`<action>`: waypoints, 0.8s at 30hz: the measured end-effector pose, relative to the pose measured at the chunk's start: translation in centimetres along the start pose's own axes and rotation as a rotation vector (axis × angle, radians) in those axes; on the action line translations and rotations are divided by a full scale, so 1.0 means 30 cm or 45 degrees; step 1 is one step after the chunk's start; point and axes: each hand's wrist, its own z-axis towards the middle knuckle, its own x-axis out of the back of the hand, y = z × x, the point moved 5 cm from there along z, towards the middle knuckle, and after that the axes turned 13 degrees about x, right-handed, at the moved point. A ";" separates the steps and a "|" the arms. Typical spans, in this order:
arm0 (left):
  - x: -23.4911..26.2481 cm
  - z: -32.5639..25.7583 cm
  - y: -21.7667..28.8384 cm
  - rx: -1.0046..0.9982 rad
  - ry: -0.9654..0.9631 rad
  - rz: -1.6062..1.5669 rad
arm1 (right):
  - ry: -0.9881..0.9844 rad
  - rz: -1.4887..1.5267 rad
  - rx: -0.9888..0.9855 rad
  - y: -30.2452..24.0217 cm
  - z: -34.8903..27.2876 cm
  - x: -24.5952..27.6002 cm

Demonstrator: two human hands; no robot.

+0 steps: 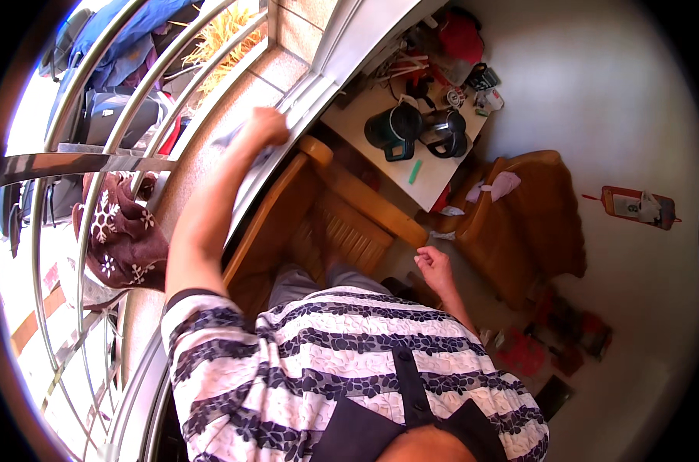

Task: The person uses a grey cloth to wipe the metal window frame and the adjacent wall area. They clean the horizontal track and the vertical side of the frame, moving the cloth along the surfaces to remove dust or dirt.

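Note:
My left hand (266,128) is stretched forward to the left, closed in a fist over the window sill (278,71) beside the white window frame (340,48). Something pale and greyish, blurred, shows beneath and beside that fist; its kind is not clear. My right hand (435,269) hangs low by my right side with its fingers curled in, and nothing shows in it. It is apart from the wooden armchair (412,229), whose armrest end lies closest to it.
Metal window bars (95,163) curve along the left, with a brown snowflake-patterned cloth (118,231) by them. Ahead, a table (365,146) bears two dark kettle-like jugs (394,129) and a green strip (415,172). A brown covered seat (538,223) stands right. A red-edged item (638,208) hangs on the wall.

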 end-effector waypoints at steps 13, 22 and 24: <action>0.161 0.022 0.104 0.157 0.669 -0.528 | -0.067 0.100 0.026 -0.004 0.087 -0.064; 0.203 0.073 0.102 0.305 0.466 -0.495 | -0.099 0.151 -0.023 0.142 0.039 -0.100; 0.222 0.073 0.092 0.255 0.215 -0.475 | -0.077 0.130 0.030 0.082 0.076 -0.088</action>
